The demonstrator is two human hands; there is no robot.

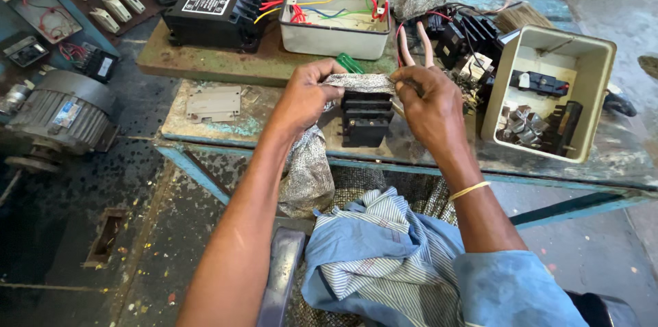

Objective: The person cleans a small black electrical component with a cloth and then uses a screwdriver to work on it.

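Observation:
My left hand (306, 94) and my right hand (426, 102) both grip a grey patterned rag (358, 81), stretched tight between them. The rest of the rag (308, 169) hangs down below my left wrist, past the table edge. Right under the stretched rag sits a black electrical contactor block (364, 118) on the worn workbench (226, 125). Pink-handled pliers (415, 46) stick up just behind my right hand. A yellow bangle is on my right wrist.
Behind the hands stand an open grey box with coloured wires (334, 18) and a black transformer (212, 1). An open beige box with parts (548, 94) lies at right. A motor (58, 111) sits on the floor at left. Blue striped cloth (384, 251) covers my lap.

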